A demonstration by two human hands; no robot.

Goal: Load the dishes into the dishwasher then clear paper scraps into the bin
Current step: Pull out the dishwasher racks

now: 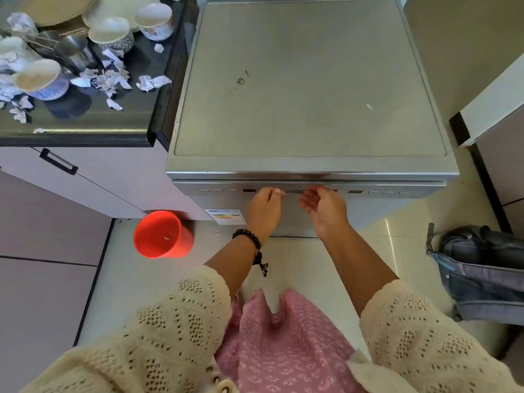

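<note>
Both hands, left hand (263, 207) and right hand (323, 207), curl fingers under the dishwasher (309, 89) door handle (292, 190); an even, steady pull should lower it smoothly.

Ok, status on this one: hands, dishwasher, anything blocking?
Both hands, left and right, at the dishwasher door's top edge, grip unclear. Door shut. Dishes and paper scraps on counter. Red bin beside door, left.

One dishwasher (309, 89), one red bin (161, 234), one bag (482, 276). Four bowls show on the counter (93, 123); paper scraps (113, 80) are too many and jumbled to count. Two hands are in view.
</note>
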